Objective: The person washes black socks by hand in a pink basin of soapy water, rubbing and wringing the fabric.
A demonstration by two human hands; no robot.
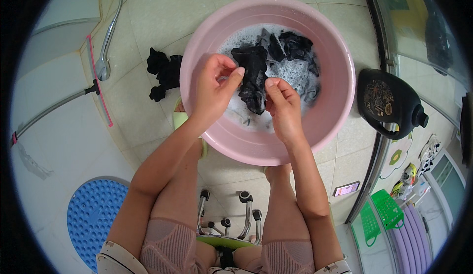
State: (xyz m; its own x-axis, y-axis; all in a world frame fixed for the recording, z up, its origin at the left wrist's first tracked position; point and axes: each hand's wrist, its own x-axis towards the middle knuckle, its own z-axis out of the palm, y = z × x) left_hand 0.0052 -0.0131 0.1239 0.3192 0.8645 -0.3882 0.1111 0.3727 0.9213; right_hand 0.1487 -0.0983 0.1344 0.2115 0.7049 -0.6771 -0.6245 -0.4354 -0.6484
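A round pink plastic basin [334, 126] stands on the tiles before me, with foamy water [240, 117] in it. Over the water hangs a wet black cloth item [253, 71], bunched and long. My left hand [218, 85] is at its left side, thumb and forefinger close together by its edge. With thumb and fingers my right hand [282, 104] pinches its right edge. Whether the left fingertips grip the cloth cannot be told. More dark cloth items [295, 46] lie in the suds at the upper right, and a grey one [311, 93] lies partly under the foam.
Wet black cloth [170, 71] lies on the floor left of the basin. A black detergent jug [384, 104] lies to the right, by the glass door track. A shower head [102, 69], a squeegee [97, 87], a blue mat [98, 218] and a phone [346, 189] are around me.
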